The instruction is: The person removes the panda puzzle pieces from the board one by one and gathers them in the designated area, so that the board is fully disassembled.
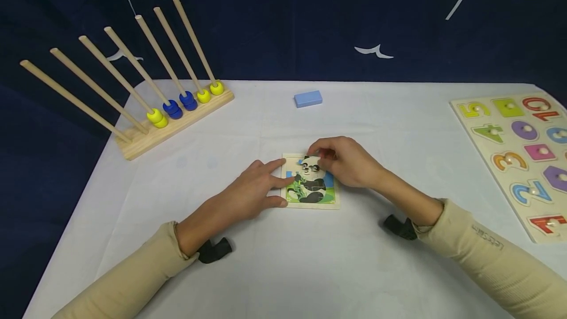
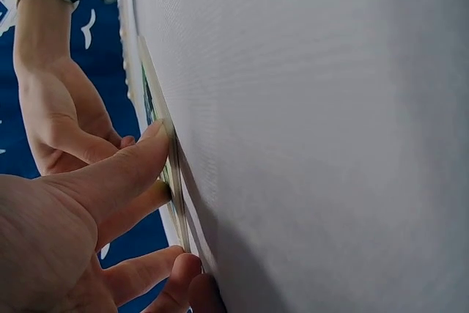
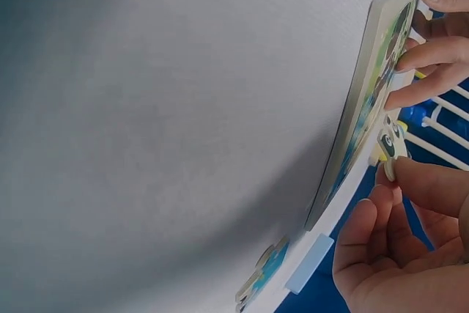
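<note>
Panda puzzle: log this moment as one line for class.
left hand: touches puzzle | right hand: pinches head piece | head piece: not seated | blue block: untouched

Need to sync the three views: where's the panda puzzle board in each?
Head: panda puzzle board lies just right of centre, between the hands.
Left wrist: panda puzzle board is a thin, near edge-on strip left of centre, partly hidden by fingers.
Right wrist: panda puzzle board slants from the upper right down toward lower centre.
Shared landmark: the left hand, touching the board in all three.
</note>
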`<state>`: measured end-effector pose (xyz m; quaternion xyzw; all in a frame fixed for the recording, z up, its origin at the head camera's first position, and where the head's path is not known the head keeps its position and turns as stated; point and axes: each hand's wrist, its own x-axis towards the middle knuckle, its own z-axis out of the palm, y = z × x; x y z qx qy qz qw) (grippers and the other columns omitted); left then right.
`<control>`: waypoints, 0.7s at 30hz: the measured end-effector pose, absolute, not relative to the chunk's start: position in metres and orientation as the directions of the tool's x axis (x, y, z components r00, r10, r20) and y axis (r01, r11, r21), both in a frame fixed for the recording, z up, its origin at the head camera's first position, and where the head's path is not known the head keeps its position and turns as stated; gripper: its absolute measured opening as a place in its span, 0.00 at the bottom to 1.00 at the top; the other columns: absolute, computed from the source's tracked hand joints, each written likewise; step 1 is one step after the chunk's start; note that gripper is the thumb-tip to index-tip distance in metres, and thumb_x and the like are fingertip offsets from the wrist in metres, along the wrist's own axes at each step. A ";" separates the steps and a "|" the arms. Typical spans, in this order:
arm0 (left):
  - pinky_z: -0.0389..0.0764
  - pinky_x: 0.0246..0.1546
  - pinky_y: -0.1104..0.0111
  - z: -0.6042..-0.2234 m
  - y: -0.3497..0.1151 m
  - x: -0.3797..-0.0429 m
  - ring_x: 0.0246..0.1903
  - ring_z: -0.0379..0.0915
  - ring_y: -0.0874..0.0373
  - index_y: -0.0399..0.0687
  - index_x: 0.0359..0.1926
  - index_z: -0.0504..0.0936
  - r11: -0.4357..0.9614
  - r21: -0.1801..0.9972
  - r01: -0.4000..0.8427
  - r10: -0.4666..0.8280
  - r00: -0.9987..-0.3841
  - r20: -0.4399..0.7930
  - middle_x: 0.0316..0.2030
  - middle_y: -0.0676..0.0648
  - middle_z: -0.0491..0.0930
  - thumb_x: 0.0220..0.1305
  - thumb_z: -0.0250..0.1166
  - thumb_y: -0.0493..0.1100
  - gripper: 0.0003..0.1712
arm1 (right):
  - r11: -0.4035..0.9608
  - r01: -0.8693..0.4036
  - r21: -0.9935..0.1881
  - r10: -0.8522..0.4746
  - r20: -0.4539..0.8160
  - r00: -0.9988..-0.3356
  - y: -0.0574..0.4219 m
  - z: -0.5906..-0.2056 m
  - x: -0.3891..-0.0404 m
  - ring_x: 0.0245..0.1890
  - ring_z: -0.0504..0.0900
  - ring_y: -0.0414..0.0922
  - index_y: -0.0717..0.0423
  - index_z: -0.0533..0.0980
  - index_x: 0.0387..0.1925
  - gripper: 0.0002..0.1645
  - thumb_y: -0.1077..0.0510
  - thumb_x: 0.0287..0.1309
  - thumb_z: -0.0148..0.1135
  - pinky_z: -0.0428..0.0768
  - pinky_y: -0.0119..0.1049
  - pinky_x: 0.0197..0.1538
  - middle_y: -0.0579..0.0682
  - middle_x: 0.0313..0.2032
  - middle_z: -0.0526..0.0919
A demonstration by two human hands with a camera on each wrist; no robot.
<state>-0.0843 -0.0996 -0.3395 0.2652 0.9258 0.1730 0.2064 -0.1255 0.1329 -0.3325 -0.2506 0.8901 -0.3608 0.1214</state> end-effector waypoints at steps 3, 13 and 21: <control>0.71 0.52 0.61 -0.340 -0.100 -0.083 0.57 0.65 0.45 0.54 0.64 0.78 0.795 0.434 0.424 0.567 -0.773 -0.285 0.72 0.41 0.60 0.60 0.72 0.50 0.31 | 0.607 -0.341 -0.718 -0.524 -0.038 -0.851 0.136 -0.333 -0.124 0.35 0.74 0.47 0.61 0.82 0.44 0.14 0.73 0.59 0.57 0.73 0.42 0.42 0.51 0.33 0.79; 0.70 0.50 0.62 -0.340 -0.100 -0.082 0.57 0.65 0.46 0.53 0.63 0.79 0.790 0.435 0.433 0.571 -0.779 -0.260 0.72 0.41 0.60 0.59 0.73 0.48 0.30 | 0.598 -0.297 -0.745 -0.490 -0.047 -0.870 0.161 -0.329 -0.119 0.37 0.72 0.48 0.61 0.82 0.42 0.15 0.75 0.59 0.55 0.72 0.39 0.42 0.52 0.36 0.80; 0.70 0.49 0.62 -0.341 -0.100 -0.081 0.56 0.65 0.46 0.52 0.62 0.79 0.788 0.437 0.433 0.569 -0.783 -0.252 0.72 0.41 0.60 0.59 0.73 0.47 0.30 | 0.628 -0.203 -0.751 -0.420 -0.108 -0.901 0.186 -0.326 -0.113 0.35 0.70 0.48 0.61 0.81 0.43 0.13 0.72 0.60 0.56 0.70 0.36 0.38 0.52 0.32 0.75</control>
